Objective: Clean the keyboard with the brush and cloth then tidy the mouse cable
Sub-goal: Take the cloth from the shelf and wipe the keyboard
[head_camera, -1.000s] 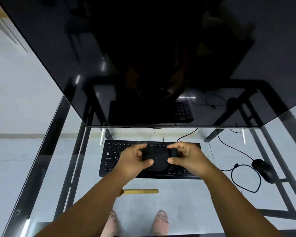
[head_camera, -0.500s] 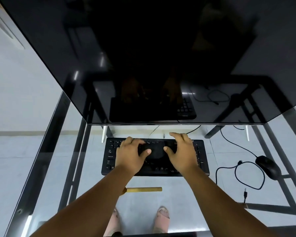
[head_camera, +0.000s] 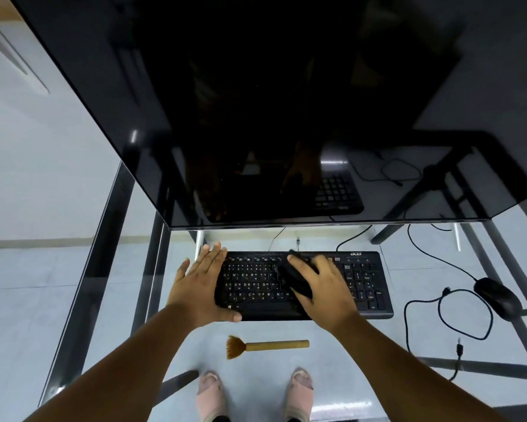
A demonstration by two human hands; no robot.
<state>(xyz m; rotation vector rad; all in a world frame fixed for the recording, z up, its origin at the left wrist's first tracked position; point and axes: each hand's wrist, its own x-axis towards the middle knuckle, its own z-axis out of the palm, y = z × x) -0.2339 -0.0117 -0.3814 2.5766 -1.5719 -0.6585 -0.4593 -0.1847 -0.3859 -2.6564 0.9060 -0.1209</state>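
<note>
A black keyboard (head_camera: 362, 284) lies on the glass desk (head_camera: 332, 360) under the monitor. My right hand (head_camera: 323, 287) holds a folded black cloth (head_camera: 294, 277) against the middle keys. My left hand (head_camera: 199, 284) lies flat with straight fingers at the keyboard's left end, thumb along its front edge. A wooden-handled brush (head_camera: 266, 346) lies on the glass in front of the keyboard, bristles to the left. The black mouse (head_camera: 498, 296) sits at the right, its cable (head_camera: 448, 315) looped loosely beside it with the plug end lying free.
A large dark monitor (head_camera: 256, 117) overhangs the back of the desk. Black metal desk frame bars (head_camera: 103, 254) run under the glass at left and right. My feet in sandals (head_camera: 213, 394) show through the glass on the tiled floor.
My left hand let go of the cloth and moved to the keyboard's left end. My right hand keeps the cloth alone and has shifted right over the keys. The brush head is now uncovered.
</note>
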